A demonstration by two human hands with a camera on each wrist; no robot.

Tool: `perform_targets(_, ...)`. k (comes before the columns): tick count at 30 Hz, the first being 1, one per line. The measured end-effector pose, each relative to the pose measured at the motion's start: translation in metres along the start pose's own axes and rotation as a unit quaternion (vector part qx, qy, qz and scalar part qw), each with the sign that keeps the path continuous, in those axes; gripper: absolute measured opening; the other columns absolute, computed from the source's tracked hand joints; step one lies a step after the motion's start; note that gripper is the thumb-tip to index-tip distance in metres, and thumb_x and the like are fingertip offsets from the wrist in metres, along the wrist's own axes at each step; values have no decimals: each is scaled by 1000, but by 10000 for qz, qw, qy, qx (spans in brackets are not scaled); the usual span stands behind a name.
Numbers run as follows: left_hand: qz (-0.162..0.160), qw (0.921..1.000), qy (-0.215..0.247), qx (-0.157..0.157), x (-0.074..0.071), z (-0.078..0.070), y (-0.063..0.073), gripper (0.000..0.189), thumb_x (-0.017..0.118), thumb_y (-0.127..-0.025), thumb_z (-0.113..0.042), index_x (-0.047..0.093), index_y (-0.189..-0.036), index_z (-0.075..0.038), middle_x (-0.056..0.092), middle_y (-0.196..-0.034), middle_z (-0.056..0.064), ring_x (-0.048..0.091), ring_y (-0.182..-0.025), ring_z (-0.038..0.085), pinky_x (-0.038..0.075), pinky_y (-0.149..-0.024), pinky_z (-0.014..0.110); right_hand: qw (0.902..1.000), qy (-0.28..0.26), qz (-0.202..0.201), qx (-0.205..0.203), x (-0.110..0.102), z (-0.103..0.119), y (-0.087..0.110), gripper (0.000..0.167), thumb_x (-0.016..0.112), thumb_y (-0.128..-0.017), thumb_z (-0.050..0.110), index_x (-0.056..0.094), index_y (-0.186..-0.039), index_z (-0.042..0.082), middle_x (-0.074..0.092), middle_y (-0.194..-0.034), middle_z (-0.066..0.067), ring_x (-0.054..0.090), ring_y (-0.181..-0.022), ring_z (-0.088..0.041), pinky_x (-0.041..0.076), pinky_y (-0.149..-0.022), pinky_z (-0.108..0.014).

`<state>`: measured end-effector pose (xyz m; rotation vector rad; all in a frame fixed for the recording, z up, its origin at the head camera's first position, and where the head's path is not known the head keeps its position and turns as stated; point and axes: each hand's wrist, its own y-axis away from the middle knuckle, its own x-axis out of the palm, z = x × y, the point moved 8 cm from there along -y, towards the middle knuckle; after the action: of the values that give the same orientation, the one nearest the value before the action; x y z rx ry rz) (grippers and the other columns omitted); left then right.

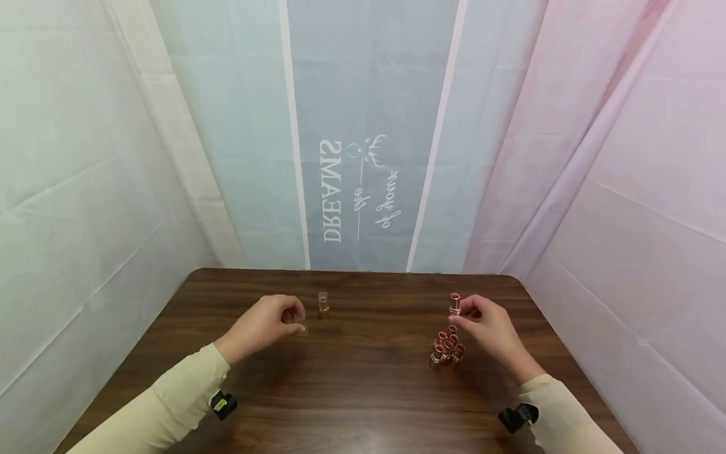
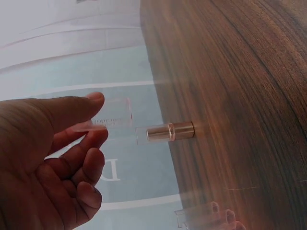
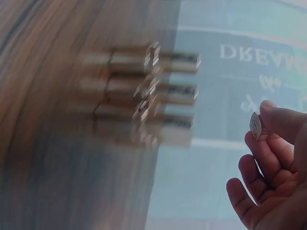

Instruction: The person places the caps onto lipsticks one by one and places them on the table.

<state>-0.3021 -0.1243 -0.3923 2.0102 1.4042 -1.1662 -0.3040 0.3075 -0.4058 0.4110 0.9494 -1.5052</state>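
Note:
My left hand (image 1: 262, 323) pinches a clear plastic cap (image 2: 115, 112) between thumb and index finger, above the table. A lipstick with a clear cap on it (image 1: 323, 305) stands upright on the table, just right of that hand. My right hand (image 1: 492, 325) holds an uncapped gold lipstick (image 1: 455, 303) with a red top, pinched between thumb and fingers and raised off the table. In the right wrist view only the round base (image 3: 255, 125) of that lipstick shows. Just below it stands a cluster of several uncapped gold lipsticks (image 1: 447, 349), blurred in the right wrist view.
Several more clear caps (image 2: 206, 215) stand on the dark wooden table (image 1: 351, 391) at the lower edge of the left wrist view. A fabric backdrop (image 1: 368, 94) with printed lettering hangs behind the table, and pale cloth walls (image 1: 641, 252) flank it.

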Motion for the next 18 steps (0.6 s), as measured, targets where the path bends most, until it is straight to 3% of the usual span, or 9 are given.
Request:
perform_targets(8, 90, 9998, -13, 194, 3, -3, 2, 17, 84, -86, -17, 69, -94, -18, 65, -85, -13, 61, -74, 6, 51, -65, 25, 9985, -512, 171, -65, 18, 38, -7, 25, 85, -85, 32, 69, -98, 18, 67, -95, 1, 65, -87, -18, 53, -70, -28)
perform_targets(18, 48, 9997, 232, 22, 6, 1, 4, 22, 85, -86, -19, 65, -95, -18, 65, -85, -10, 62, -75, 7, 52, -64, 26, 9964, -657, 199, -489, 46, 86, -18, 20, 87, -83, 29, 71, -95, 23, 66, -97, 5, 66, -91, -15, 55, -77, -33)
